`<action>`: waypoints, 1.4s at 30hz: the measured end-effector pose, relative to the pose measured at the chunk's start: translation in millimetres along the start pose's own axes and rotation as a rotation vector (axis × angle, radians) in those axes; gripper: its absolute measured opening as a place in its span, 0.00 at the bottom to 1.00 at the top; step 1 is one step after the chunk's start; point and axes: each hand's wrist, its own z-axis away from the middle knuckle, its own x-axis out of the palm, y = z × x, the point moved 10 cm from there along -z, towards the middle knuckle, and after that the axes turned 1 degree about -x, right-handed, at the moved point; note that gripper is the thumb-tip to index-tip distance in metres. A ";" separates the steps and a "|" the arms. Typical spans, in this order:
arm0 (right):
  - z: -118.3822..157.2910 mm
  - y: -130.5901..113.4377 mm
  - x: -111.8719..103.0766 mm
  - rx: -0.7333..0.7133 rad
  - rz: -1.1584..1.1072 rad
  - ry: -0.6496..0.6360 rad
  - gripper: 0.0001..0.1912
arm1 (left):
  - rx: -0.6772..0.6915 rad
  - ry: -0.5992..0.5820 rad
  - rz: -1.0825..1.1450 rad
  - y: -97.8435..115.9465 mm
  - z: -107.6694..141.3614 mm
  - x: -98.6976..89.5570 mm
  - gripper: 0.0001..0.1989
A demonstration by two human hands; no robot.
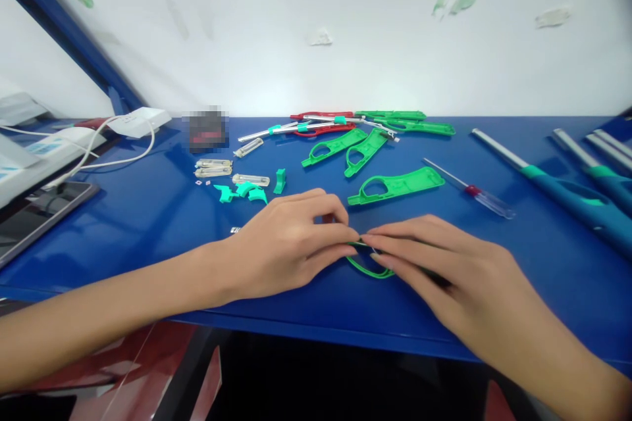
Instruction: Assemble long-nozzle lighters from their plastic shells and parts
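Note:
A green plastic shell [371, 271] with a looped handle lies near the front of the blue table, mostly covered by my fingers. My left hand [301, 237] pinches its near-left part between thumb and fingers. From the right, my right hand [434, 260] closes on the same shell, fingertips almost touching those of my left hand. A thin, light piece shows between the fingertips, too small to name. Behind the hands lies another green shell half [407, 185]. Teal trigger pieces [247, 191] and clear oblong parts [251, 180] sit beyond my left hand.
A screwdriver [486, 200] and blue lighters [577, 194] lie at the right. More green shells [336, 147], red shells [323, 116] and metal rods [266, 131] are at the back. A phone [49, 214], white cable [123, 163] and pixelated dark object [206, 129] are at the left.

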 end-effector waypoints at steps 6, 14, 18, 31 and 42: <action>1.5 10.5 -2.9 0.153 -0.064 0.007 0.15 | -0.144 0.015 0.187 -11.3 -3.1 8.0 0.05; 2.1 14.1 -10.7 0.210 -0.059 0.046 0.15 | -0.202 -0.029 0.253 -12.9 -10.6 14.7 0.07; 1.5 13.3 -10.6 0.208 -0.064 0.036 0.16 | -0.199 -0.022 0.224 -9.2 -14.8 17.5 0.06; 1.5 9.0 -6.6 0.159 -0.050 0.003 0.11 | -0.245 0.046 0.246 -8.4 -7.2 19.2 0.05; -5.7 26.7 -2.2 0.314 -0.253 -0.052 0.14 | -0.257 0.046 0.251 -9.5 -5.7 20.1 0.06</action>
